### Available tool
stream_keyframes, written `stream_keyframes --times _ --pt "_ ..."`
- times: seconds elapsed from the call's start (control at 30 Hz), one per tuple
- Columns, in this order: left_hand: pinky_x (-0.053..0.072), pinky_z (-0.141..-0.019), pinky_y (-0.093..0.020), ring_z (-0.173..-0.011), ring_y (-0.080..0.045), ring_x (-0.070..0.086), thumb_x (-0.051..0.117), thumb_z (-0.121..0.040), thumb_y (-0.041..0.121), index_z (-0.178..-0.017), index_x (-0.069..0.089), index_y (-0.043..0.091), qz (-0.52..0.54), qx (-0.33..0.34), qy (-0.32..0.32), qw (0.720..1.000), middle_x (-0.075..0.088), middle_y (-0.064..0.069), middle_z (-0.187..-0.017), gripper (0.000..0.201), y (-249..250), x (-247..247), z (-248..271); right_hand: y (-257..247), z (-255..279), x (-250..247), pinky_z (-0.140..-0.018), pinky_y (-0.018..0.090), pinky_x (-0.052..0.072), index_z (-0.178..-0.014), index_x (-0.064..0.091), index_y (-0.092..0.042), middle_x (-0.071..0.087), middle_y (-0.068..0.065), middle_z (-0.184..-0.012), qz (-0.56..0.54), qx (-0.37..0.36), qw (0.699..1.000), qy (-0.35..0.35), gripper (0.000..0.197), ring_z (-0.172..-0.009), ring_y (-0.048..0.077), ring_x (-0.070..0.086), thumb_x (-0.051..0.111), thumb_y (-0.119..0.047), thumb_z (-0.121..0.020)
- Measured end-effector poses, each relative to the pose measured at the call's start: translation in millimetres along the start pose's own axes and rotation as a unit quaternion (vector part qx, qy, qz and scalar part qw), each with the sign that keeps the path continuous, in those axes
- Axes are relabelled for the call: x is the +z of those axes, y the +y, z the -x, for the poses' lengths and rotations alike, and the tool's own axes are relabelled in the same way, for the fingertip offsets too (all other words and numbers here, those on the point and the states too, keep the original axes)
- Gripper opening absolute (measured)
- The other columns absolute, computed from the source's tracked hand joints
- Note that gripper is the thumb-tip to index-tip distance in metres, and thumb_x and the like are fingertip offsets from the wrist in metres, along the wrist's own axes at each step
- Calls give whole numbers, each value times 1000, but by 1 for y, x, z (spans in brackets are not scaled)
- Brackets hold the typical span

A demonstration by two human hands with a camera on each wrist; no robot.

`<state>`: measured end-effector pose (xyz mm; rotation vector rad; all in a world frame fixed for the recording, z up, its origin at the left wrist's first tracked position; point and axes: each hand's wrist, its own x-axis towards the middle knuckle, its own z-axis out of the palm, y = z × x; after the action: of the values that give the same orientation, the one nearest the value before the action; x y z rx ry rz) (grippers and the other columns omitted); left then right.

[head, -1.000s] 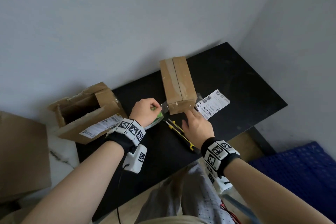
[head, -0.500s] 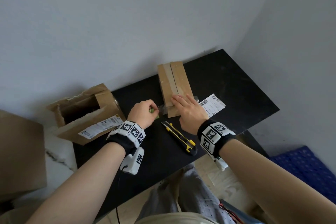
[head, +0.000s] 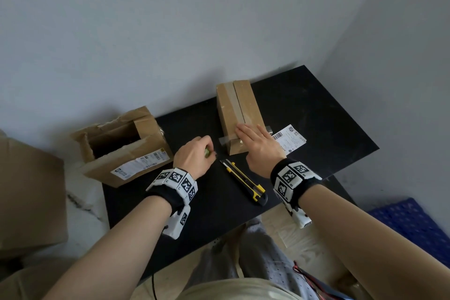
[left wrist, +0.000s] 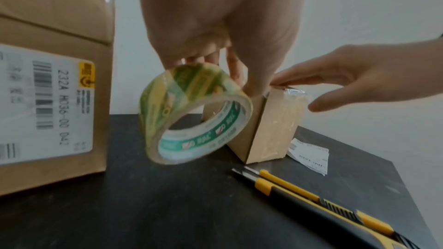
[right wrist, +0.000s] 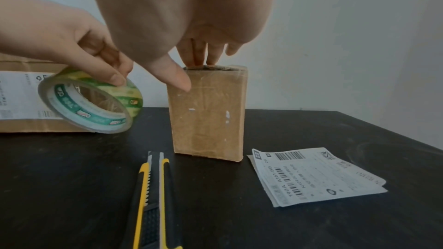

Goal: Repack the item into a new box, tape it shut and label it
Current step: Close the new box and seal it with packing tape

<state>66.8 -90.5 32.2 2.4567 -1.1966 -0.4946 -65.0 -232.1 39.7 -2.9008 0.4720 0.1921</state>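
Observation:
A small closed cardboard box point(head: 239, 114) point(right wrist: 208, 113) point(left wrist: 271, 126) stands on the black table point(head: 328, 124), with clear tape along its top seam and across its near end. My right hand point(head: 258, 143) lies flat on that near end, its fingers point(right wrist: 199, 52) straight and pressing the tape down. My left hand point(head: 194, 156) grips a roll of clear tape with green print point(left wrist: 191, 113) point(right wrist: 93, 101) just left of the box, above the table. A white shipping label point(head: 289, 139) point(right wrist: 314, 173) lies to the right of the box.
A yellow and black utility knife point(head: 243, 181) point(right wrist: 153, 196) lies in front of the box. An opened larger cardboard box point(head: 121, 146) with a label sits at the table's left end. A big brown carton point(head: 26, 192) stands at far left, a blue crate point(head: 418, 229) low right.
My right hand moved from the table in front of the box up onto its near end and now presses there. The left hand drew the roll a little left, away from the box.

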Motion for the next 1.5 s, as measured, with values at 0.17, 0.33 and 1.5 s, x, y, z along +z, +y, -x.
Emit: stream_keyframes --times 0.17,0.33,1.5 --pt "49 -77 -36 -81 -17 58 71 -78 17 -85 54 16 48 12 56 997 58 0 -86 19 -6 16 13 1 2 3 -113 29 -9 -149 16 -14 10 0 -158 -14 8 1000 24 69 -146 14 4 45 -8 -87" --pt "51 -80 -40 -76 -13 58 76 -68 7 -76 60 12 77 35 100 991 61 1 -78 18 -10 29 21 2 2 8 -115 32 -7 -149 16 -15 11 0 -158 -22 13 999 37 69 -146 14 5 45 -8 -87" --pt "26 -91 0 -124 0 38 37 -100 16 -136 46 18 364 -100 102 920 45 6 -138 37 78 26 25 49 46 -8 -100 17 33 -145 29 -17 37 5 -148 -339 124 930 76 67 -132 18 40 48 4 -84"
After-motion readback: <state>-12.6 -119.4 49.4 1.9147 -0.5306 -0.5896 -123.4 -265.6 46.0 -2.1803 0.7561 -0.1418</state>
